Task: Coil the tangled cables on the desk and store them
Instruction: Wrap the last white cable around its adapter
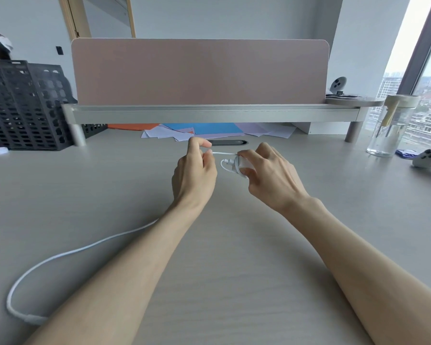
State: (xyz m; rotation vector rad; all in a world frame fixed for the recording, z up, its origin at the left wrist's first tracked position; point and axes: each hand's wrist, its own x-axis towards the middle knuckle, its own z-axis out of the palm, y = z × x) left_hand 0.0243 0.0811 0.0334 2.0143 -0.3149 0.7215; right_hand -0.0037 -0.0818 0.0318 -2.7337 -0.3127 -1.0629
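A thin white cable (pixel 223 153) is pinched taut by the left hand (pixel 194 170). Its wound coil (pixel 235 164) is gripped in the curled right hand (pixel 266 173), just before the riser (pixel 209 114), apparently to keep turns tight. A thicker cable (pixel 60 255) lies loose on the desk (pixel 234 257), farther from the riser.

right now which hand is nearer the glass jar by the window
Right. The right hand, gripping the coiled white cable, is left of the glass jar and in front of it; the left hand, pinching that cable, lies farther left.
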